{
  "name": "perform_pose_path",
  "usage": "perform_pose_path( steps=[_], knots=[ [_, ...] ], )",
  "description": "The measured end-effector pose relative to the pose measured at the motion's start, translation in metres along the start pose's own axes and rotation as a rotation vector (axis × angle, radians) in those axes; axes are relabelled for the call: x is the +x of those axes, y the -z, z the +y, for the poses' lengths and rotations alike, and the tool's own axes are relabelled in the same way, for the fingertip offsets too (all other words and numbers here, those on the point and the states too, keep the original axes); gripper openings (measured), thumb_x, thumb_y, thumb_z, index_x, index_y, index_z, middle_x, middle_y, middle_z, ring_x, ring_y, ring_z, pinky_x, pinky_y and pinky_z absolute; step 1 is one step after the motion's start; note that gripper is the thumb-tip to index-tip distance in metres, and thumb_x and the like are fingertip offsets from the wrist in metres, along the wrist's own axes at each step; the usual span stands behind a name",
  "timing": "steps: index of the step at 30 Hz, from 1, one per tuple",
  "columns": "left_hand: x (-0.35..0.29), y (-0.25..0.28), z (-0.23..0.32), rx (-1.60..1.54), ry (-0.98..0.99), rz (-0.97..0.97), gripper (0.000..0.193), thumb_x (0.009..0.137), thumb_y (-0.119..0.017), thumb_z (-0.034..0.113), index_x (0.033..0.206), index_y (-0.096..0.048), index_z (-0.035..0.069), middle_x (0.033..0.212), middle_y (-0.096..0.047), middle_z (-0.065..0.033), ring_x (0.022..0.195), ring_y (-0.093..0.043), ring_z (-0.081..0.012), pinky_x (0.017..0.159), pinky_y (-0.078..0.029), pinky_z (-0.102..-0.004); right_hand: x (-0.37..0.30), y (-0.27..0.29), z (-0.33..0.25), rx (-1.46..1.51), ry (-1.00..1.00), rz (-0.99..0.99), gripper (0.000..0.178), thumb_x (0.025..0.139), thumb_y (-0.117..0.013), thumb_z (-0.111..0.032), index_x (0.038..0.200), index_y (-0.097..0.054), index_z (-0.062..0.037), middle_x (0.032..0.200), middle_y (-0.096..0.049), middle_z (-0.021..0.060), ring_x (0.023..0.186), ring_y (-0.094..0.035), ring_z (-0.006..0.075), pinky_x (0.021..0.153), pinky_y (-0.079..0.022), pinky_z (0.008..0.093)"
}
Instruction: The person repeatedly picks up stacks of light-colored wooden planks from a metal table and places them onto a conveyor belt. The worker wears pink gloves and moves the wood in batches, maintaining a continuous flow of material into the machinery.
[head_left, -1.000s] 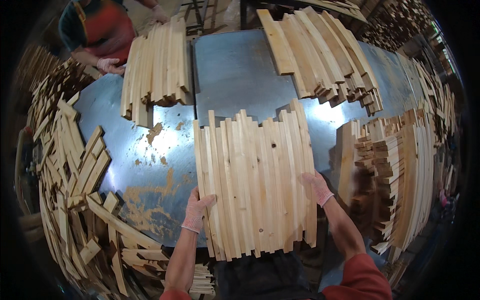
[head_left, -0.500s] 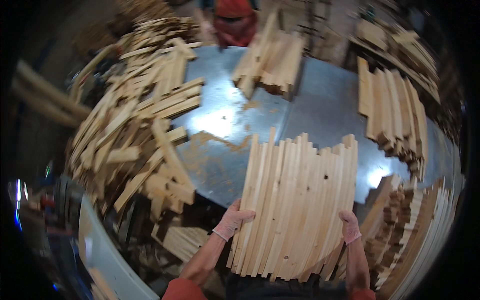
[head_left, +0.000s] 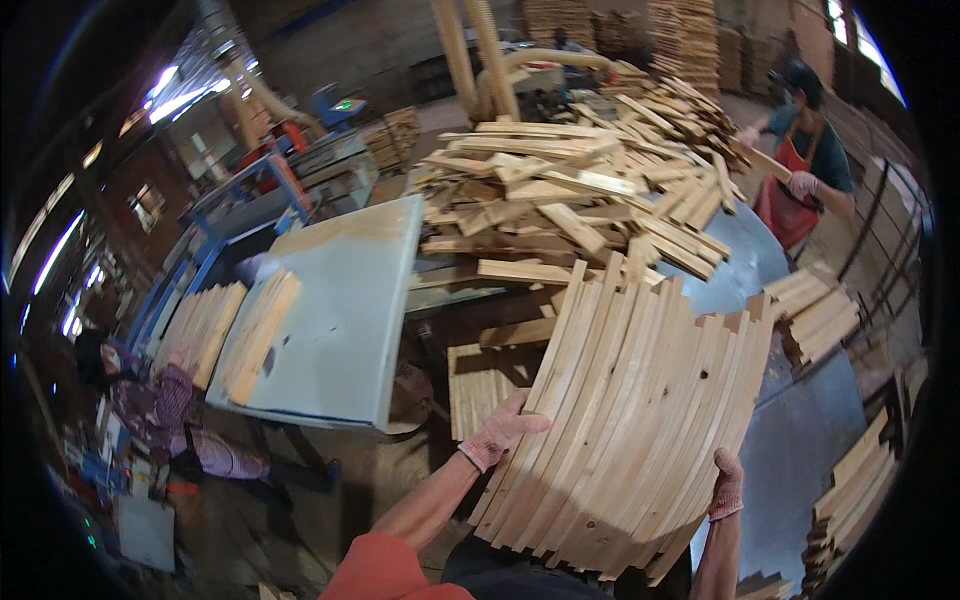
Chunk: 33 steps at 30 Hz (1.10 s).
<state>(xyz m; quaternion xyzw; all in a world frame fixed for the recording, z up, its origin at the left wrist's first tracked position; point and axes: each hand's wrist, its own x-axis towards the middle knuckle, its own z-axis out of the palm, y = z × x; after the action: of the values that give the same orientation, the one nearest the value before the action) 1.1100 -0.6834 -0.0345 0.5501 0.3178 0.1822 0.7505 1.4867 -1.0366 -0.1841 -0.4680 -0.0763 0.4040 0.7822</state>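
A wide bundle of pale wooden strips (head_left: 625,420), set side by side with uneven ends, is held up in front of my body. My left hand (head_left: 503,430), in a pinkish knit glove, grips its left edge with the thumb over the face. On the opposite edge my right hand (head_left: 728,484), gloved the same way, presses inward with its fingers closed against the wood. Some of the right fingers are hidden behind the strips.
A heap of loose wooden strips (head_left: 590,180) covers the metal table (head_left: 800,440) beyond the bundle. To the left stands a pale machine table (head_left: 340,300) carrying strips, with a person (head_left: 190,410) beside it. Another person in a red apron (head_left: 790,195) handles a strip at far right.
My view has swung left, bringing the pale machine table into sight. Both hands still hold the bundle, now away from the metal table's middle and tilted.
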Motion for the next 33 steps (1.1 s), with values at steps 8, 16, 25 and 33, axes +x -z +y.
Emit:
perform_pose_path(
  steps=[8,16,25,33],
  knots=[
    [-0.138,0.197,0.043,-0.235,-0.053,0.248,0.069,0.084,-0.087,0.024,0.142,-0.060,0.000,0.111,-0.070,-0.0022,0.091,-0.064,-0.0090,0.079,-0.052,-0.0253,-0.006,-0.301,0.046,-0.109,-0.270,-0.294,0.076,0.081,-0.085,-0.028,0.144,-0.060,0.0054,0.126,-0.075,0.0191,0.108,-0.076,0.0361,0.096,-0.065,0.0508],
    [-0.262,0.421,0.071,-0.338,-0.028,0.506,0.067,0.091,-0.085,0.029,0.145,-0.059,-0.001,0.130,-0.071,-0.0114,0.110,-0.072,-0.0227,0.100,-0.059,-0.0370,-0.017,-0.545,0.185,-0.192,-0.557,-0.441,0.056,0.091,-0.080,-0.018,0.140,-0.063,0.0032,0.124,-0.074,0.0168,0.108,-0.074,0.0288,0.096,-0.062,0.0422],
    [-0.267,0.585,0.086,-0.014,0.158,0.608,0.093,0.089,-0.087,0.047,0.156,-0.047,-0.004,0.143,-0.066,-0.0179,0.124,-0.068,-0.0288,0.107,-0.056,-0.0415,0.015,-0.678,0.300,-0.285,-0.498,-0.370,0.027,0.092,-0.077,-0.008,0.114,-0.069,0.0055,0.103,-0.072,0.0135,0.089,-0.071,0.0249,0.086,-0.063,0.0371],
    [-0.179,0.691,0.135,0.771,0.264,0.696,0.090,0.082,-0.088,0.059,0.139,-0.067,-0.007,0.125,-0.076,-0.0241,0.117,-0.072,-0.0314,0.104,-0.054,-0.0407,0.065,-0.756,0.343,-0.341,-0.298,-0.422,0.016,0.092,-0.076,-0.003,0.105,-0.069,0.0037,0.095,-0.073,0.0129,0.090,-0.071,0.0223,0.085,-0.060,0.0345]
  ],
)
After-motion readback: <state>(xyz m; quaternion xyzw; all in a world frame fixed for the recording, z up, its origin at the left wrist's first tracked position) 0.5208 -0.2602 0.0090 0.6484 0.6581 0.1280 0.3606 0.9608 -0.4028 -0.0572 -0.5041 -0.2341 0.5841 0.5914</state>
